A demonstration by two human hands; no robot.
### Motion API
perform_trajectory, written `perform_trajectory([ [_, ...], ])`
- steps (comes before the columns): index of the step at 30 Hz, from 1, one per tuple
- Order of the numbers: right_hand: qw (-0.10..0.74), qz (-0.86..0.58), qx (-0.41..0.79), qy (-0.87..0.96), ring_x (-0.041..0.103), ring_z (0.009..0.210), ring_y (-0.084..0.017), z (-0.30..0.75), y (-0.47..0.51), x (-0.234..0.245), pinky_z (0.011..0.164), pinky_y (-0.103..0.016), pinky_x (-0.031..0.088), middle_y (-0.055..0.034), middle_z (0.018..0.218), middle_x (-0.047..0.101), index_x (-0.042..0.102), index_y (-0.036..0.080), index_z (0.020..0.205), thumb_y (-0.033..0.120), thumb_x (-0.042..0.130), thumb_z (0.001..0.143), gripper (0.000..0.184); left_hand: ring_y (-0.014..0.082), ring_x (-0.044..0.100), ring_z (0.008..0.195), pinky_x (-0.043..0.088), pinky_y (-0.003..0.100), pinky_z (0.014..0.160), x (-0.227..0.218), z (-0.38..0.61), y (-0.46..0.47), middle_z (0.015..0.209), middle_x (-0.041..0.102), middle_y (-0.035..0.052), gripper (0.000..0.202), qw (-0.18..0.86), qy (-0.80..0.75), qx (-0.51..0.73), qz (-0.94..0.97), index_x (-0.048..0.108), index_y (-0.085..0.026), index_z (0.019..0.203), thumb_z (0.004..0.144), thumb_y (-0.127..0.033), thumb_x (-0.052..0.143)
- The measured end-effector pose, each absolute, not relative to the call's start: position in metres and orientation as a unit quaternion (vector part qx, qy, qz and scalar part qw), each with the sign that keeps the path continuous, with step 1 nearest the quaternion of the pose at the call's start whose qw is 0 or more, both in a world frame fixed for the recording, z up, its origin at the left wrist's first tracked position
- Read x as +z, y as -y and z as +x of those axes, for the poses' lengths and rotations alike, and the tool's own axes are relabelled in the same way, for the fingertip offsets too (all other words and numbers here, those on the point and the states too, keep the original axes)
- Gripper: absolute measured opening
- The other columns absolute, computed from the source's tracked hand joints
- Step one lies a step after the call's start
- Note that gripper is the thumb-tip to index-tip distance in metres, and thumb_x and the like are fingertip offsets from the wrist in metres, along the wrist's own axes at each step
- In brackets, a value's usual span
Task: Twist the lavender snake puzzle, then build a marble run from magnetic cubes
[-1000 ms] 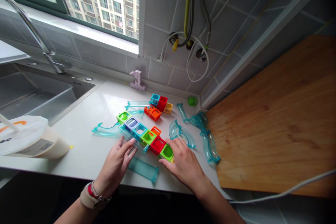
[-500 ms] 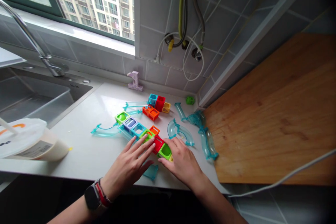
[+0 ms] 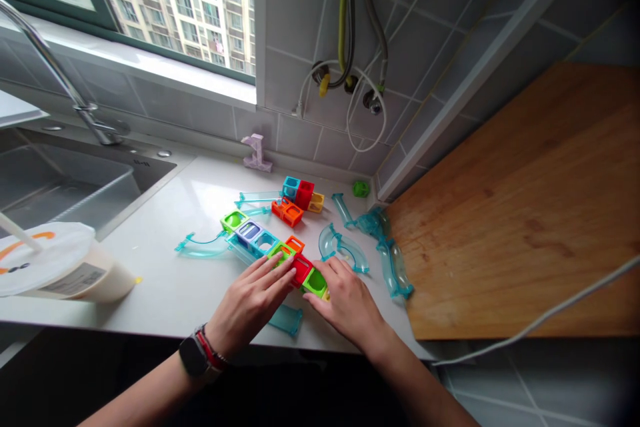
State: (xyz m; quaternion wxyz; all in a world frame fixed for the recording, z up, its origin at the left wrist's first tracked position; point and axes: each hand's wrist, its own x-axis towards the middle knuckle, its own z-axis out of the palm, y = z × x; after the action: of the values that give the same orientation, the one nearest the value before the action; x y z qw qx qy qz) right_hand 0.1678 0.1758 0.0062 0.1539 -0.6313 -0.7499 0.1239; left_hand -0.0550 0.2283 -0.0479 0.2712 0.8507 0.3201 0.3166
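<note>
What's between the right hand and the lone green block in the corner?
In the head view, curved clear-blue track lies on the counter between the right hand and that green block.

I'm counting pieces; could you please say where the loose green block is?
In the head view, the loose green block sits near the far right corner of the counter, behind the blue tubes.

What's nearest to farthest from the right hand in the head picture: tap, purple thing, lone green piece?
1. Lone green piece: beyond the right hand, slightly right.
2. Purple thing: farther left, toward the back.
3. Tap: far left, by the sink.
</note>
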Motion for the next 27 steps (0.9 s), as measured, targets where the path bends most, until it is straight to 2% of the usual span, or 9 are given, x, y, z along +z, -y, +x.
perform_trajectory([
  [8, 0.158, -0.625, 0.119, 0.755, 0.063, 0.107, -0.028, 0.168, -0.175, 0.005, 0.092, -0.041, 0.055, -0.0084, 0.111, 0.065, 0.06, 0.024, 0.132, 0.035, 0.082, 0.083, 0.054, 0.0334, 0.06, 0.132, 0.034, 0.057, 0.123, -0.044, -0.043, -0.226, 0.134, 0.07, 0.0059, 0.024, 0.309, -0.373, 0.383, 0.786, 0.079, -0.032, 0.109, 0.091, -0.021, 0.068],
  [14, 0.173, -0.623, 0.134, 0.751, 0.064, 0.108, -0.027, 0.171, -0.174, 0.004, 0.095, -0.042, 0.055, -0.008, 0.113, 0.065, 0.058, 0.024, 0.135, 0.033, 0.083, 0.083, 0.058, 0.0336, 0.06, 0.133, 0.031, 0.056, 0.125, -0.044, -0.042, -0.226, 0.13, 0.073, 0.0056, 0.022, 0.368, -0.377, 0.412, 0.743, 0.08, -0.032, 0.105, 0.087, -0.022, 0.073],
  [18, 0.21, -0.617, 0.109, 0.75, 0.06, 0.117, -0.03, 0.174, -0.166, 0.013, 0.101, -0.046, 0.053, -0.0111, 0.124, 0.063, 0.056, 0.024, 0.138, 0.034, 0.082, 0.083, 0.062, 0.033, 0.059, 0.134, 0.031, 0.056, 0.125, -0.042, -0.042, -0.226, 0.13, 0.072, 0.0051, 0.021, 0.348, -0.376, 0.397, 0.762, 0.08, -0.031, 0.106, 0.088, -0.023, 0.072],
  [20, 0.252, -0.611, 0.08, 0.746, 0.059, 0.12, -0.031, 0.169, -0.153, 0.018, 0.103, -0.047, 0.051, -0.0126, 0.127, 0.062, 0.056, 0.023, 0.137, 0.033, 0.075, 0.089, 0.053, 0.0325, 0.059, 0.133, 0.031, 0.055, 0.125, -0.042, -0.042, -0.226, 0.131, 0.072, 0.0049, 0.022, 0.336, -0.375, 0.394, 0.769, 0.08, -0.032, 0.107, 0.089, -0.023, 0.071],
  [22, 0.283, -0.592, 0.081, 0.75, 0.062, 0.113, -0.028, 0.156, -0.134, 0.016, 0.101, -0.044, 0.052, -0.0118, 0.119, 0.066, 0.061, 0.023, 0.129, 0.03, 0.064, 0.096, 0.034, 0.0322, 0.06, 0.133, 0.032, 0.055, 0.125, -0.043, -0.042, -0.226, 0.133, 0.071, 0.0044, 0.024, 0.328, -0.373, 0.394, 0.773, 0.08, -0.032, 0.109, 0.09, -0.022, 0.07],
  [24, 0.256, -0.557, 0.129, 0.78, 0.066, 0.104, -0.025, 0.14, -0.117, 0.006, 0.095, -0.039, 0.056, -0.0094, 0.112, 0.068, 0.064, 0.025, 0.123, 0.028, 0.061, 0.097, 0.026, 0.0325, 0.06, 0.133, 0.031, 0.055, 0.125, -0.045, -0.042, -0.226, 0.134, 0.07, 0.0044, 0.024, 0.326, -0.376, 0.395, 0.772, 0.08, -0.032, 0.109, 0.089, -0.022, 0.071],
  [27, 0.181, -0.586, 0.17, 0.771, 0.068, 0.109, -0.028, 0.119, -0.105, -0.021, 0.093, -0.038, 0.058, -0.0119, 0.133, 0.064, 0.057, 0.023, 0.137, 0.03, 0.07, 0.09, 0.049, 0.0335, 0.061, 0.131, 0.032, 0.055, 0.125, -0.045, -0.041, -0.226, 0.13, 0.073, 0.0052, 0.022, 0.343, -0.385, 0.414, 0.75, 0.081, -0.031, 0.105, 0.085, -0.022, 0.076],
])
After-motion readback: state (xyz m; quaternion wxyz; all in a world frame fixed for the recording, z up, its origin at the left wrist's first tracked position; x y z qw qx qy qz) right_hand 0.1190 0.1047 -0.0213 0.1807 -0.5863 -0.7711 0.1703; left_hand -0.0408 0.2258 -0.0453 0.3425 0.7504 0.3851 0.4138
